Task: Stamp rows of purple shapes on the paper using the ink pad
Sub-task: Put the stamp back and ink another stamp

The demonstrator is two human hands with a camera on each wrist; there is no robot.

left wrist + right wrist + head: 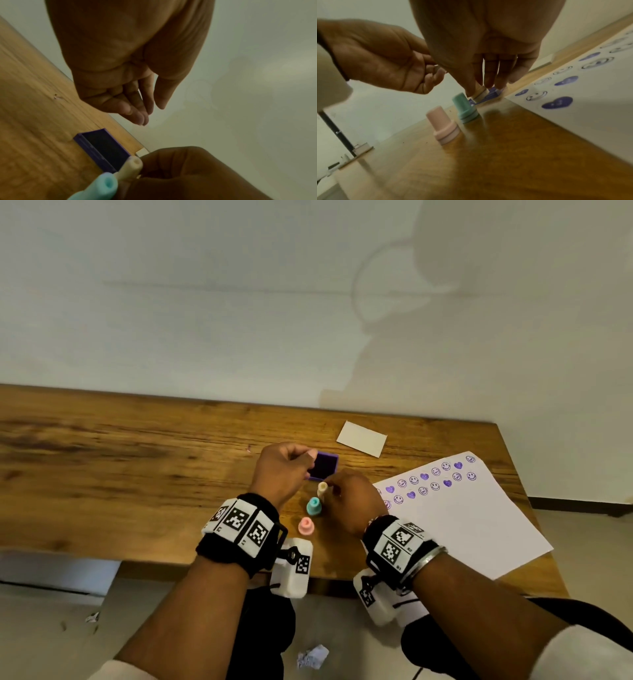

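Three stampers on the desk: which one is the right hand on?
The cream stamper, nearest the ink pad; the right hand pinches it. The teal stamper and pink stamper stand untouched.

No readable words, brands or numbers are found in any view. Black-and-white square fiducial markers are carried on the left wrist band point(244, 525), on the right wrist band point(397, 542) and on the white camera housings point(294, 566) below the wrists; tiny characters beside them are too small to be read. On the paper point(479, 518), purple stamped signs only are noted: smiley faces point(414, 480) and hearts point(447, 483), in rows.
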